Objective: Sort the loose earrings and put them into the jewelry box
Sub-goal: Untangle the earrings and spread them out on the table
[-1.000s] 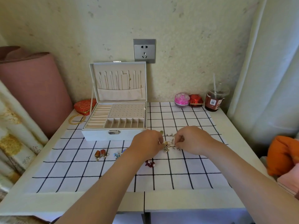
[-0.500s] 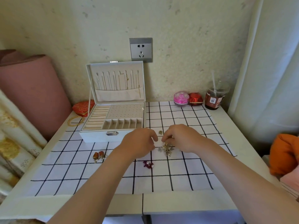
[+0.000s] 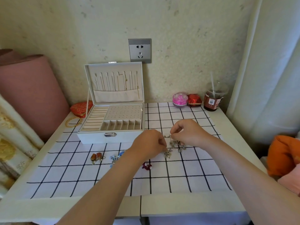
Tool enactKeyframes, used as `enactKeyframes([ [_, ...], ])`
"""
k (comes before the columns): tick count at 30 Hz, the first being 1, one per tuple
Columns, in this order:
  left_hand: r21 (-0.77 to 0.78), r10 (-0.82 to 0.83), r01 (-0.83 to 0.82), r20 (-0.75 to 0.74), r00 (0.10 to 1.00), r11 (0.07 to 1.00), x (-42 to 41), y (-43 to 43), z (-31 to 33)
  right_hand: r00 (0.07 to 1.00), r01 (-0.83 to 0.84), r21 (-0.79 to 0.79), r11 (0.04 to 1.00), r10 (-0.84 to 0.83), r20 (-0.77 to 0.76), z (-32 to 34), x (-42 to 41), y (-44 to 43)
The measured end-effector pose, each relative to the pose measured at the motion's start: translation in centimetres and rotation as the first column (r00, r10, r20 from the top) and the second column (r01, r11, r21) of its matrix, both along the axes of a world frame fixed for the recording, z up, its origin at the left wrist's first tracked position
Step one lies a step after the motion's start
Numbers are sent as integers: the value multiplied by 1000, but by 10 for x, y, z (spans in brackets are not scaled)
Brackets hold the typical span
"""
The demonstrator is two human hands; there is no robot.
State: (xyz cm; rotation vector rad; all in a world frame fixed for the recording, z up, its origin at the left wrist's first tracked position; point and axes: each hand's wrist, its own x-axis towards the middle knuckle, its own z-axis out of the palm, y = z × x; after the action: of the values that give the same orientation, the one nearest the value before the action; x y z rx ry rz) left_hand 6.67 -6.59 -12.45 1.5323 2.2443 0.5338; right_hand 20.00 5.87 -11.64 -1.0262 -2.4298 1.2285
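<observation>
My left grip (image 3: pixel 149 143) pinches a silver earring (image 3: pixel 167 153) whose length trails from the fingertips toward me; my right grip (image 3: pixel 188 133) pinches another piece — axis too small to tell. The loose pile (image 3: pixel 176 143) lies between them — the jewelry box (image 3: pixel 97 138) open, beyond-left

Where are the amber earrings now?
Head view, left side: amber earrings lie on the checked cloth in front of the jewelry box, beside the blue earrings.

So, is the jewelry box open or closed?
Open: the jewelry box has its lid standing upright, and its tray with the small compartments is uncovered.
</observation>
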Motion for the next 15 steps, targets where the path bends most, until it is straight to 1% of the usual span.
enactKeyframes([
  [4, 71, 39, -45, 88, 995, 996, -4, 1, 4, 999, -27, -81, 996, 24, -31, -2, 5, 2],
  [8, 168, 60, -93, 188, 980, 981, -10, 1, 13, 999, -34, -82, 996, 31, -29, -5, 5, 8],
  [10, 201, 50, -86, 178, 983, 976, -12, 1, 18, 999, -42, -88, 995, 41, -9, -5, 3, 9],
  [13, 237, 48, -81, 140, 989, 968, -15, 6, 24, 1000, -28, -33, 999, 28, 5, -3, -1, 13],
  [15, 249, 41, -69, 113, 993, 966, -17, 12, 27, 999, 6, -62, 998, -8, -38, -1, -4, 18],
])
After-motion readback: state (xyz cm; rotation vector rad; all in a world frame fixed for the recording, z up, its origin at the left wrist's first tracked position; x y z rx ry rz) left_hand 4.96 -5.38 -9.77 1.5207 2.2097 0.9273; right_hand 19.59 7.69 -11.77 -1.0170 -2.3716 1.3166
